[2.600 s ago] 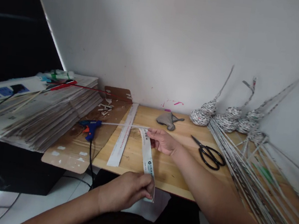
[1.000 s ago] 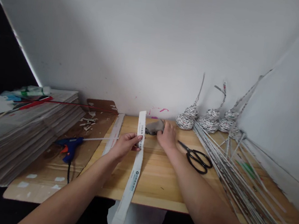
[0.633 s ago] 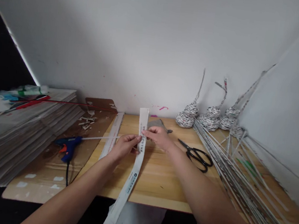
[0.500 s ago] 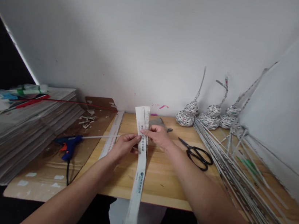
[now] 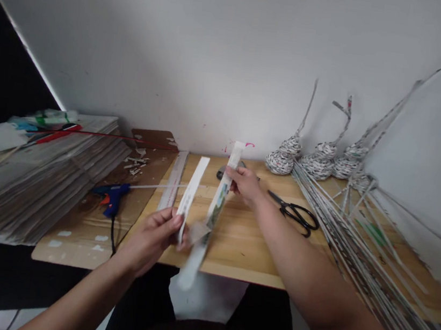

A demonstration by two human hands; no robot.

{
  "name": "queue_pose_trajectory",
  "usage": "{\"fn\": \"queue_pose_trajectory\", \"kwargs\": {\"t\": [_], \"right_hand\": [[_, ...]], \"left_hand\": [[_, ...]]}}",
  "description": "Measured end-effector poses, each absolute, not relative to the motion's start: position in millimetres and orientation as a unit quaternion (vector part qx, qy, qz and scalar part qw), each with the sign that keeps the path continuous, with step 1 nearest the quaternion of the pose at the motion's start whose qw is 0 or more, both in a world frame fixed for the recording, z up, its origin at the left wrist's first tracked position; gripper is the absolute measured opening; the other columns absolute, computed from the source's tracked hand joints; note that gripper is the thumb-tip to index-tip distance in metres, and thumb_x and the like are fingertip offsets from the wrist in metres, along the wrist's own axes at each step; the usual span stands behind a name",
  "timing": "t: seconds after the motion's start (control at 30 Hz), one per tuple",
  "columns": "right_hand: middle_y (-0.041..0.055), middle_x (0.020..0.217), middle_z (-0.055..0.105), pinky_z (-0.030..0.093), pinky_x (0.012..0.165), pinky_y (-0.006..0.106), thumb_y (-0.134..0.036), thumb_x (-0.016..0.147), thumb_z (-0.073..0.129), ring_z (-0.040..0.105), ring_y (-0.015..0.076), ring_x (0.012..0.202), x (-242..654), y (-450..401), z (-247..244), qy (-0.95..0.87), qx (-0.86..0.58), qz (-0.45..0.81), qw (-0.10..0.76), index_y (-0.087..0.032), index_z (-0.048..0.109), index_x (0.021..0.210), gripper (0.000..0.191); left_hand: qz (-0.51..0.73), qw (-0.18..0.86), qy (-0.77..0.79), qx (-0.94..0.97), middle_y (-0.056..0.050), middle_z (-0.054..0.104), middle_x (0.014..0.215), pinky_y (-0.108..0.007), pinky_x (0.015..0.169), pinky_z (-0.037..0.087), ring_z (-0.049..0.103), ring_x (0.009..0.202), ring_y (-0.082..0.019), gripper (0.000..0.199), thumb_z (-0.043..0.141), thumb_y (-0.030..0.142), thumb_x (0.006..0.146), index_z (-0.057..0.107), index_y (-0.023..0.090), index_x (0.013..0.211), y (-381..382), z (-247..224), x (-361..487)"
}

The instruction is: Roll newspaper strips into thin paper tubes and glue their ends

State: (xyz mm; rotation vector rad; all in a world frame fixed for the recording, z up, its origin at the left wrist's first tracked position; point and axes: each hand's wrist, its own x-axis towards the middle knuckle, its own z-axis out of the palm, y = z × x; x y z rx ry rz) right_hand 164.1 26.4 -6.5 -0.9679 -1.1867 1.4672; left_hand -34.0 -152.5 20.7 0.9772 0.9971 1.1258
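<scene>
My left hand (image 5: 163, 230) pinches a white paper strip (image 5: 195, 183) between thumb and fingers, low over the front of the wooden table. Farther right and higher, my right hand (image 5: 240, 183) grips the upper part of a long printed strip (image 5: 219, 202) with a green and blue picture on it. The two strips are apart at the top. Near their lower ends the paper is smeared by motion, so I cannot tell whether they touch there. Behind my right hand lies a dark grey object, partly hidden.
Black-handled scissors (image 5: 298, 217) lie right of my right hand. Woven paper gourd shapes (image 5: 282, 156) and long paper rods (image 5: 340, 240) are at the right. At the left are a blue glue gun (image 5: 116, 200), cardboard (image 5: 71, 247), a ruler (image 5: 172, 183) and stacked newspapers (image 5: 40, 179).
The layered strips have come apart into one in each hand. My left hand has moved left and toward me; my right hand is slightly farther up. The view has shifted a little.
</scene>
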Motion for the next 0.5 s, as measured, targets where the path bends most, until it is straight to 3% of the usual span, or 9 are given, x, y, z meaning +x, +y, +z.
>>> {"fn": "queue_pose_trajectory", "kwargs": {"t": [0.13, 0.2, 0.3, 0.37, 0.43, 0.5], "right_hand": [[-0.0026, 0.047, 0.054, 0.021, 0.034, 0.021, -0.048, 0.072, 0.071, 0.042, 0.0079, 0.037, 167, 32, -11, -0.465, -0.412, 0.587, 0.52, -0.018, 0.057, 0.066, 0.033], [-0.0022, 0.049, 0.055, 0.02, 0.034, 0.022, -0.048, 0.071, 0.072, 0.042, 0.0082, 0.037, 167, 33, -13, -0.464, -0.413, 0.583, 0.524, -0.018, 0.058, 0.067, 0.032], [-0.0019, 0.049, 0.055, 0.02, 0.034, 0.022, -0.048, 0.07, 0.072, 0.042, 0.0087, 0.038, 165, 31, -15, -0.473, -0.409, 0.578, 0.524, -0.019, 0.058, 0.067, 0.033], [-0.0025, 0.05, 0.055, 0.021, 0.034, 0.022, -0.05, 0.07, 0.072, 0.042, 0.0085, 0.039, 163, 29, -14, -0.478, -0.403, 0.575, 0.528, -0.019, 0.057, 0.068, 0.035], [-0.0032, 0.051, 0.055, 0.023, 0.034, 0.021, -0.054, 0.069, 0.072, 0.041, 0.0075, 0.039, 163, 27, -13, -0.48, -0.396, 0.572, 0.534, -0.019, 0.057, 0.068, 0.038], [-0.0039, 0.052, 0.055, 0.025, 0.034, 0.021, -0.057, 0.067, 0.072, 0.041, 0.0066, 0.039, 163, 25, -11, -0.482, -0.389, 0.57, 0.54, -0.019, 0.056, 0.069, 0.041]], "left_hand": [[0.356, 0.683, 0.475, 0.426, -0.006, 0.065, 0.062, -0.023, 0.046, 0.037, 0.052, 0.045, -0.011, 0.051, 0.046, 0.056, 0.09, 0.062, 0.014, 0.067, -210, -1, -54], [0.266, 0.696, 0.51, 0.43, -0.008, 0.065, 0.061, -0.025, 0.05, 0.041, 0.055, 0.048, -0.014, 0.066, 0.031, 0.065, 0.09, 0.068, 0.013, 0.072, -225, -20, -64], [0.175, 0.65, 0.584, 0.453, -0.009, 0.068, 0.065, -0.029, 0.059, 0.047, 0.063, 0.059, -0.019, 0.068, 0.036, 0.072, 0.085, 0.069, 0.013, 0.073, -229, -56, -74], [0.154, 0.619, 0.62, 0.457, -0.011, 0.07, 0.071, -0.032, 0.061, 0.05, 0.066, 0.064, -0.022, 0.072, 0.032, 0.074, 0.084, 0.071, 0.012, 0.086, -225, -83, -75], [0.15, 0.604, 0.606, 0.496, -0.014, 0.073, 0.091, -0.034, 0.065, 0.052, 0.068, 0.078, -0.026, 0.07, 0.036, 0.073, 0.083, 0.069, 0.015, 0.104, -219, -107, -71], [0.145, 0.562, 0.577, 0.574, -0.015, 0.069, 0.117, -0.038, 0.085, 0.05, 0.064, 0.106, -0.03, 0.062, 0.048, 0.068, 0.082, 0.068, 0.019, 0.113, -213, -126, -63]]}}
